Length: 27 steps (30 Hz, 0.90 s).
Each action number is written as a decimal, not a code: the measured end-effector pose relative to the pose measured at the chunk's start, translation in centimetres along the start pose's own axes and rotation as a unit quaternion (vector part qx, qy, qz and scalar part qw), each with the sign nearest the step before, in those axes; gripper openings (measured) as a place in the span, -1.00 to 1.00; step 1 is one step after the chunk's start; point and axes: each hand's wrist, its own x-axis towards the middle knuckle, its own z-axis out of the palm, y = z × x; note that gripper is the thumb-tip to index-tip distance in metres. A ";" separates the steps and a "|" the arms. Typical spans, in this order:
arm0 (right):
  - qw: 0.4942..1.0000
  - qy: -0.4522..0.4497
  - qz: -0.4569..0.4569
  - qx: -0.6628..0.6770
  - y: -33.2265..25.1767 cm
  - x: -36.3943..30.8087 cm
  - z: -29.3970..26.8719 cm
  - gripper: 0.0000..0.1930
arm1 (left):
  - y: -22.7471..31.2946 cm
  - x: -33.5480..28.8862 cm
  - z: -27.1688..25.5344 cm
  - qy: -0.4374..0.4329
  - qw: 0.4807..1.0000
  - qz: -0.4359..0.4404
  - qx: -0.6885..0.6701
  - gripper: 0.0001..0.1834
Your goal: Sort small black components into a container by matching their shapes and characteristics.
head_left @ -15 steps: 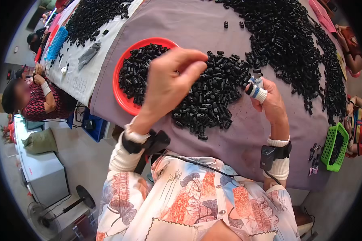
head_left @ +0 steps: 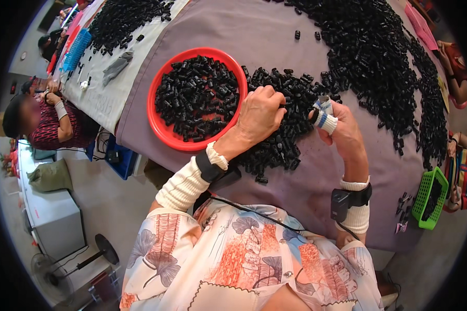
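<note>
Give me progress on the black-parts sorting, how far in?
Done: the red bowl already holds a full layer of small black parts. In hand: left hand reaches into the near pile, while right hand with taped fingers pinches one piece. Left: the long heap across the purple table.

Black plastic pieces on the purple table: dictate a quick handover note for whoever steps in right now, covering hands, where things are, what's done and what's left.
Left hand: palm down on the near pile of black pieces, fingers curled into it.
Right hand: raised beside the pile, thumb wrapped in white and blue tape, pinching a small black piece.
Red bowl: left of the pile, filled with black pieces.
Far heap: a large spread remains across the purple table.
Green basket: at the right edge.
Done: bowl filled. Left: near pile and far heap.
</note>
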 end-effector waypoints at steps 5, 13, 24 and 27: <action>1.000 -0.010 -0.010 -0.014 -0.4 0.1 0.3 -0.81 | 1.0 0.0 -2.7 -0.052 0.935 -0.175 -0.303 -0.82; 0.999 0.005 -0.045 0.005 -1.7 0.3 1.9 -0.79 | 2.7 -0.3 -5.6 -0.036 0.818 -0.203 -0.536 -0.74; 0.996 -0.026 -0.082 -0.007 -3.3 -0.2 4.0 -0.84 | 2.6 -1.0 -6.0 -0.026 0.666 -0.214 -0.714 -0.70; 0.997 -0.026 -0.075 -0.023 -3.6 0.0 4.4 -0.83 | 2.7 -0.9 -6.2 -0.032 0.676 -0.207 -0.707 -0.68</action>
